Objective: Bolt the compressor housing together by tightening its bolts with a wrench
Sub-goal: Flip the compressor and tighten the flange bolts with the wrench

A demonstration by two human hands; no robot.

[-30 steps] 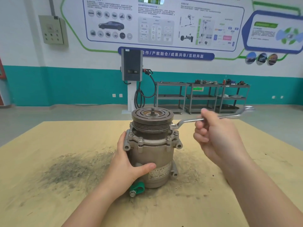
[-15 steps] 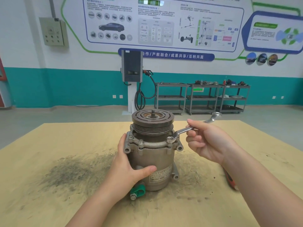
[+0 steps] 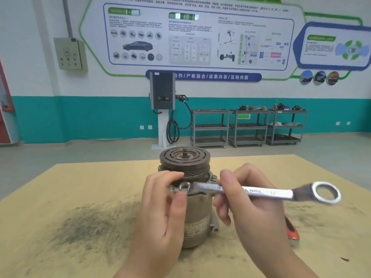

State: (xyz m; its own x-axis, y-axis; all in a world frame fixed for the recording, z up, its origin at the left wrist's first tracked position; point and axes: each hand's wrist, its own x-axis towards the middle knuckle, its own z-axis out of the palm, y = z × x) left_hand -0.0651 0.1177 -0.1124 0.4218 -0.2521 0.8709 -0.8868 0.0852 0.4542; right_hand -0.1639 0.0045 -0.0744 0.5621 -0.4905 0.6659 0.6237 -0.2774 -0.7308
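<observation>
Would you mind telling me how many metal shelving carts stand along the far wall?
3, side by side against the teal wall, right of the charging post: the left cart, the middle cart and the right cart. None looks hidden.

Background stuff: the desk [image 3: 60, 197] has a tan top with a big dark smudge of grime [image 3: 88, 227] on its left part. An orange-handled tool [image 3: 292, 230] lies on the right side of the desk, blurry, can't tell what kind. Behind, an EV charger [image 3: 162, 91] stands on a white post with its black cable [image 3: 174, 127] looped down beside it. To its right, three grey shelf carts [image 3: 249, 127] line up against the teal-and-white wall. A grey electrical box [image 3: 70, 54] and a big info poster [image 3: 198, 37] hang on the wall.
</observation>
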